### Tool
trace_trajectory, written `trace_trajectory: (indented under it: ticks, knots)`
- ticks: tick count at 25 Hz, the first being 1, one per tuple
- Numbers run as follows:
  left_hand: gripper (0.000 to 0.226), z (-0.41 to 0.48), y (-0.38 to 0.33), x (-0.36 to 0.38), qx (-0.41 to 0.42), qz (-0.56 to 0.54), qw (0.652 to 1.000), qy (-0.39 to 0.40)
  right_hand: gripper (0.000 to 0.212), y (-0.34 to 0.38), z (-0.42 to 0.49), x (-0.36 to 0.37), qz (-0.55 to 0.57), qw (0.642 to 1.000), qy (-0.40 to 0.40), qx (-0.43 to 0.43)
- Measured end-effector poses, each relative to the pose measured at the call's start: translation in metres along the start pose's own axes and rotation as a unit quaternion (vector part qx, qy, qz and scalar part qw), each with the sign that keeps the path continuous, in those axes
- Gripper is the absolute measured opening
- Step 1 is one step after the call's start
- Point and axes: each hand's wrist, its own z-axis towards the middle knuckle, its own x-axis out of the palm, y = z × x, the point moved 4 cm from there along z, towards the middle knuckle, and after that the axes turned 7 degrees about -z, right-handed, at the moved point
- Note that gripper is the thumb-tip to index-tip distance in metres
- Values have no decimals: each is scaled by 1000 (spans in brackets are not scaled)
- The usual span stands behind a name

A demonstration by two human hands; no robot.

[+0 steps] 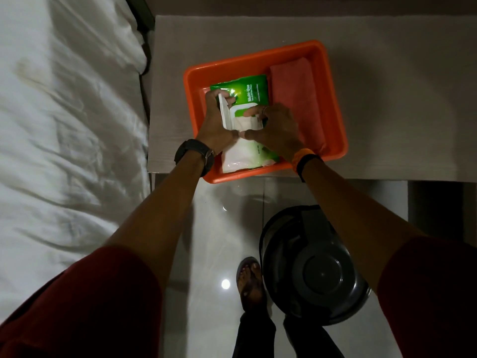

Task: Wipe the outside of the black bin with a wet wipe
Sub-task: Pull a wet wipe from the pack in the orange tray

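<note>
**Dim bedroom, two hands on a pack of wipes**

Dim light fills a bedroom, and a grey table top [387, 112] sits under both hands.

The left hand [215, 125] is closed on the white flip lid [224, 113] of the wipes pack [245, 125]. Its fingers curl over the lid's far end and its thumb sits near the bottom. The lid stands open. A dark watch [196, 155] is on that wrist.

The right hand [276, 127] touches the left one at the thumbs. Its fingers bend and press on the white opening of the pack, with the thumb and a finger pinched close. I cannot tell if a wipe is between them. An orange band [302, 155] and a black band are on that wrist.

The pack is green and white and lies under both hands in an orange tray [333, 104]. A folded pink cloth [296, 99] lies in the tray just right of the right hand.

The black bin [309, 267] stands on the floor, below the right forearm and nearer the person than the hands. It is round with its lid on.

A shiny white tiled floor [219, 228] shows between the arms, with a spot of light on it. A foot in a sandal [250, 282] stands just left of the bin.

A bed with a crumpled white sheet [64, 125] fills the space left of the left hand. Dark red sleeves [90, 306] cover both upper arms.
</note>
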Motion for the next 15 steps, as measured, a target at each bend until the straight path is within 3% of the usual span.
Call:
trace_trajectory:
  ticks: [3,5,7,8,10,15]
  knots:
    - [81,0,1,1,8,25,1000,2,30,-1,0,2,29,997,-68,-5]
    - [89,-5,1,4,18,70,997,5,25,-4,-3,-4,135,986,-96,32]
    - [93,-17,0,12,43,140,989,4,15,-11,-15,-20,306,941,-126,75]
    - [89,-23,1,18,60,191,980,6,21,-18,-24,-31,373,910,-154,99]
    - [75,-34,5,30,82,317,944,45,30,-36,-46,-49,430,873,-187,132]
    - [56,-28,1,50,58,542,834,83,27,-65,-126,-74,493,843,-180,120]
